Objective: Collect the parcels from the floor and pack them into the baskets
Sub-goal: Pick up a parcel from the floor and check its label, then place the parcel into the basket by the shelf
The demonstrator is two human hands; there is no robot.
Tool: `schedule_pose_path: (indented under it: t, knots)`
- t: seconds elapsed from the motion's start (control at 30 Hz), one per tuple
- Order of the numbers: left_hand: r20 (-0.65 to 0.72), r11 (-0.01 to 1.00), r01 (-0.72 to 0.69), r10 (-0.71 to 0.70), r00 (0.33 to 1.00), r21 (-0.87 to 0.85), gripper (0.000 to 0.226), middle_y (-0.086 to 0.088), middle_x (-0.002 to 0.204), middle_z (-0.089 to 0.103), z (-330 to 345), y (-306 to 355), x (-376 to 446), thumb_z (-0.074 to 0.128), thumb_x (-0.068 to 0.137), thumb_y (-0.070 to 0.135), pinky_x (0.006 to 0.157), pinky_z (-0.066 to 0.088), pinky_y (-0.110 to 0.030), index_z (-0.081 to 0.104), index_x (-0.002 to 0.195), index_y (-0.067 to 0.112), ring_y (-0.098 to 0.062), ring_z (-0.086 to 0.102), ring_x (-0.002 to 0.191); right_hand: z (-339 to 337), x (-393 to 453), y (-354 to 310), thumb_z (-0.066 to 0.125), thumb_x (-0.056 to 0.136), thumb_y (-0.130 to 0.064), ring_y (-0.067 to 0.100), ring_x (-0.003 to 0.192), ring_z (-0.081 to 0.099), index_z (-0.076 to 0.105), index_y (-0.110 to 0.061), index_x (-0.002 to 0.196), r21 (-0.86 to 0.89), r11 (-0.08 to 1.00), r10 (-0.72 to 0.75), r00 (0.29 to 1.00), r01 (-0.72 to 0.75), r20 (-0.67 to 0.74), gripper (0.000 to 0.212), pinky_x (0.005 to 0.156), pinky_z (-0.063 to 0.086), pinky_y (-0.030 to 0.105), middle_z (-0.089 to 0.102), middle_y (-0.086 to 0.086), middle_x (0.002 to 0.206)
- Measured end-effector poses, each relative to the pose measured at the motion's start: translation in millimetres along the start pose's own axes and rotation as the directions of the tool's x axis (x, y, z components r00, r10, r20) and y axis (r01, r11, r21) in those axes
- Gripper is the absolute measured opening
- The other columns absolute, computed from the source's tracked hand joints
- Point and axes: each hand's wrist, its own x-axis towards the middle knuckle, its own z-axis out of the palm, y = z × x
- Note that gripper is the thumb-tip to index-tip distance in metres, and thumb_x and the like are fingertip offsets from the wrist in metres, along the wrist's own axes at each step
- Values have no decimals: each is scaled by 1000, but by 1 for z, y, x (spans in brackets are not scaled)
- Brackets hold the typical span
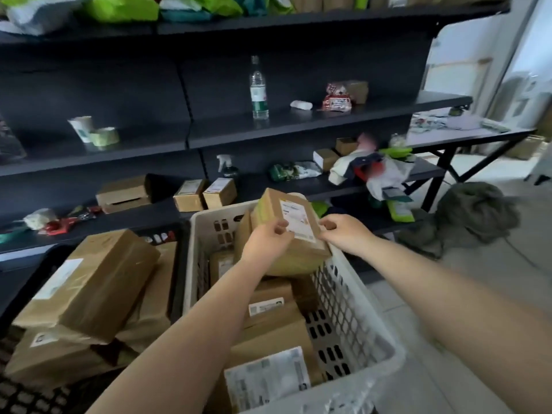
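My left hand (268, 237) and right hand (343, 231) grip a labelled cardboard parcel (294, 231) over the nearly full white basket (358, 321); remaining floor parcels are unseen.

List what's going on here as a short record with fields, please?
Activity: packing parcels into baskets
Held item: cardboard parcel with a white label, over the white basket
Left hand: grips the parcel's left edge
Right hand: grips its right edge
White basket contents: several cardboard parcels
Dark basket: stacked with large brown parcels
Behind: dark shelves, a clear bottle
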Motion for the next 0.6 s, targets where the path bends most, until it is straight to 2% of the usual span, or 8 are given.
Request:
schedule_pose_path:
  t: [0.17, 0.23, 0.37, 0.5, 0.6]
  knots:
    - [155, 976, -151, 126, 980, 159, 34, -1, 116, 58, 84, 45, 1, 55, 89, 27, 81, 41, -27, 54, 123, 20, -16, 53, 96, -52, -30, 81, 62, 85, -40, 20, 114, 53, 52, -25, 129, -305, 951, -81, 993, 52, -84, 47, 91, 47, 40, 52, -1, 131]
    - [209, 956, -197, 152, 966, 219, 36, 0, 118, 57, 128, 64, 3, 56, 89, 28, 81, 42, -26, 54, 124, 21, -17, 54, 100, -77, -39, 126, 62, 84, -41, 20, 112, 54, 51, -26, 129, -364, 930, -84, 992, 44, -95, 48, 91, 47, 41, 53, -1, 128]
    - [261, 923, -245, 168, 950, 298, 38, -3, 125, 56, 225, 102, 6, 56, 88, 28, 89, 45, -29, 54, 125, 20, -20, 55, 109, -129, -52, 220, 62, 84, -41, 23, 118, 49, 50, -26, 131, -396, 918, -49, 994, 4, -102, 51, 93, 45, 39, 52, 3, 129]
    - [302, 905, -201, 86, 949, 374, 40, -3, 130, 53, 310, 134, 13, 53, 88, 30, 95, 46, -36, 51, 127, 22, -23, 53, 113, -179, -54, 307, 62, 84, -38, 23, 117, 51, 50, -21, 131, -373, 927, -6, 997, -23, -77, 51, 94, 45, 41, 54, 4, 129]
    - [326, 890, -175, 32, 945, 421, 42, -3, 133, 51, 363, 148, 27, 53, 88, 30, 96, 45, -39, 49, 129, 23, -24, 52, 117, -210, -45, 364, 61, 85, -36, 24, 117, 51, 51, -20, 131, -377, 925, 26, 998, -45, -55, 50, 92, 43, 34, 54, 5, 128]
